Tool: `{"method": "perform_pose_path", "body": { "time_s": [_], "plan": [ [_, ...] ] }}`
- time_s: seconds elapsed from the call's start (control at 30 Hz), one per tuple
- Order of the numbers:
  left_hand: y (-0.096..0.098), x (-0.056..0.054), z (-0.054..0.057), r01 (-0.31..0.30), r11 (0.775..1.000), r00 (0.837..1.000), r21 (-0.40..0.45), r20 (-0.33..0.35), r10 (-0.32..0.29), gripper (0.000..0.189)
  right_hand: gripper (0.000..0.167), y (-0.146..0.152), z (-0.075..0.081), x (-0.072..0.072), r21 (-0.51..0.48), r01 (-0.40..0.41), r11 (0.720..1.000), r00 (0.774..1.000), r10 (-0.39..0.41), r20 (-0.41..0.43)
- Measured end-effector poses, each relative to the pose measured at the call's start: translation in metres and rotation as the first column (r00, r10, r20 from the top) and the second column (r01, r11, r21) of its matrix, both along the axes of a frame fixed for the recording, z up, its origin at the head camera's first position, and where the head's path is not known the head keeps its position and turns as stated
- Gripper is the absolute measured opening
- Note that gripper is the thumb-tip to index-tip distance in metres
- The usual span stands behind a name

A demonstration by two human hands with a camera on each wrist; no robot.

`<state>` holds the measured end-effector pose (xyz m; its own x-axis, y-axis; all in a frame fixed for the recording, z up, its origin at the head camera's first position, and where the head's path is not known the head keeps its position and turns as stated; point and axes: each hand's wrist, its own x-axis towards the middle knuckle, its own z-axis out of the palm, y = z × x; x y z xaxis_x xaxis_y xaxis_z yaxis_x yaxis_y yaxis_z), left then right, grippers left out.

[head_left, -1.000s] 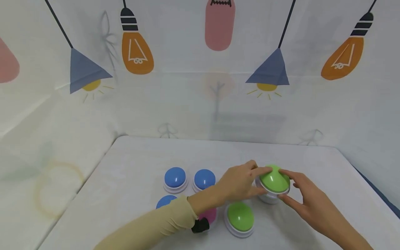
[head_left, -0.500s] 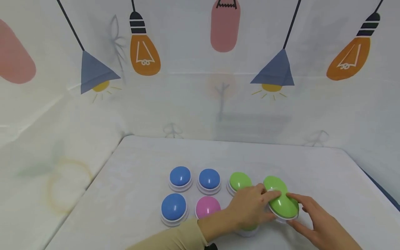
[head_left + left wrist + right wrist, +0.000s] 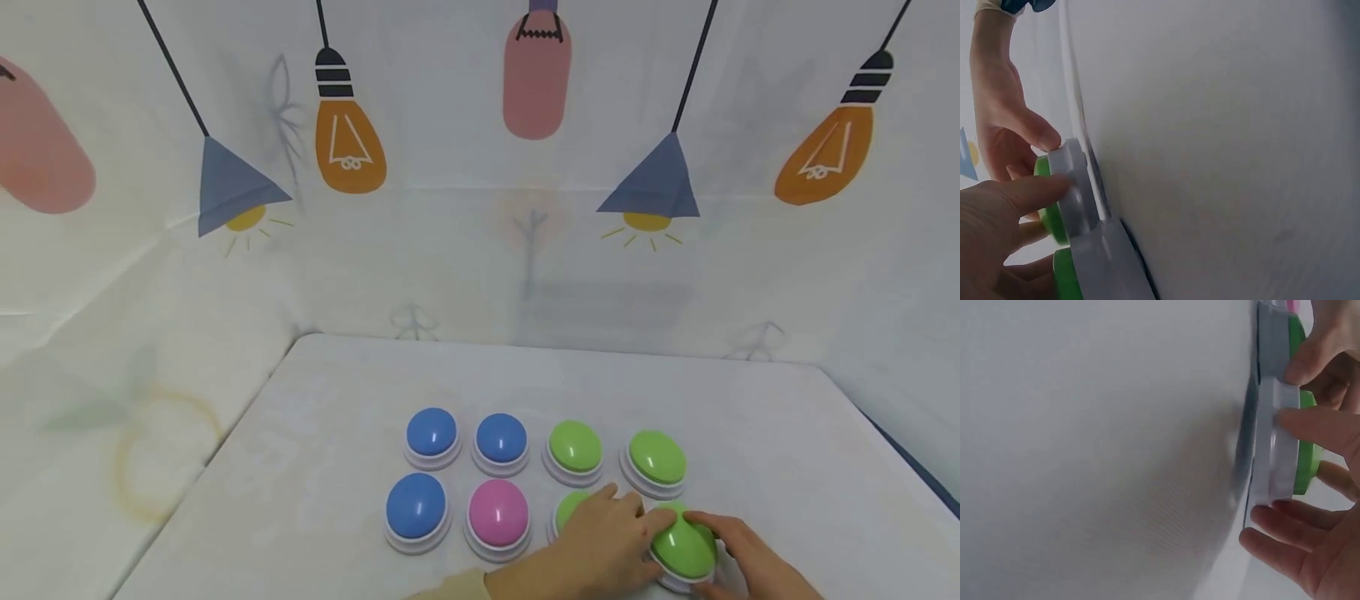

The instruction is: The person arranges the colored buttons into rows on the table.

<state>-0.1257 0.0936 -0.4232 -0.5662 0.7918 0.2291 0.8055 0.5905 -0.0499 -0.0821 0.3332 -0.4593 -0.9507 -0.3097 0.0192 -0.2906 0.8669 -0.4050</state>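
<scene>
A green dome push button point(image 3: 684, 548) with a white base sits at the front right of two rows of buttons, gripped from both sides. My left hand point(image 3: 596, 546) pinches its left side, the thumb on the white base point(image 3: 1075, 200) in the left wrist view. From the right, my right hand point(image 3: 757, 567) holds it, with the thumb on the base point(image 3: 1272, 450) in the right wrist view. The base is at or just above the tabletop; I cannot tell which. Another green button point(image 3: 570, 506) is partly hidden behind my left hand.
Two blue buttons point(image 3: 432, 432) point(image 3: 502, 438) and two green ones point(image 3: 576, 446) point(image 3: 657, 457) form the back row. A blue button point(image 3: 416, 506) and a pink button point(image 3: 498, 512) stand in front. The white table point(image 3: 360, 367) meets a printed cloth wall point(image 3: 457, 258) behind.
Both hands have brought the held green button toward me, from over the back row's right end to the front row's right end. The back row's green buttons are now uncovered.
</scene>
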Motion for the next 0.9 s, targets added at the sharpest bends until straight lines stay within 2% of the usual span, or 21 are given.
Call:
{"method": "perform_pose_path", "body": {
  "time_s": [0.03,0.1,0.23,0.47,0.57,0.7,0.8,0.9],
  "plan": [
    [0.000,0.001,-0.001,0.006,1.000,1.000,-0.007,-0.016,-0.006,0.056,0.079,0.002,-0.004,0.000,-0.003,-0.031,1.000,0.999,0.031,-0.016],
    [0.001,0.003,-0.003,0.016,1.000,0.999,-0.006,-0.050,-0.016,0.055,0.081,0.004,-0.012,-0.001,-0.018,-0.107,0.994,0.989,0.105,-0.103],
    [0.001,0.004,-0.007,0.023,1.000,0.996,0.008,-0.081,-0.022,0.054,0.089,0.003,-0.024,-0.001,-0.015,-0.166,0.986,0.956,0.157,-0.249],
    [0.002,0.005,-0.008,-0.003,1.000,0.995,-0.010,-0.104,0.002,0.051,0.093,0.002,-0.028,-0.001,-0.005,-0.150,0.989,0.951,0.143,-0.274],
    [0.002,0.006,-0.009,-0.011,1.000,0.992,-0.025,-0.122,0.007,0.048,0.095,0.001,-0.031,-0.001,-0.009,-0.160,0.987,0.935,0.149,-0.323],
    [-0.001,0.006,-0.009,0.013,0.999,0.990,-0.038,-0.143,-0.018,0.050,0.099,0.000,-0.035,0.001,-0.017,-0.150,0.989,0.940,0.137,-0.314],
    [-0.003,0.005,-0.008,0.036,0.998,0.987,-0.050,-0.152,-0.043,0.053,0.100,-0.004,-0.034,0.004,-0.025,-0.107,0.994,0.958,0.096,-0.272],
    [-0.006,0.005,-0.006,0.059,0.996,0.988,-0.065,-0.140,-0.068,0.055,0.101,-0.008,-0.033,0.007,-0.026,-0.067,0.997,0.950,0.055,-0.307]
  ]
}}
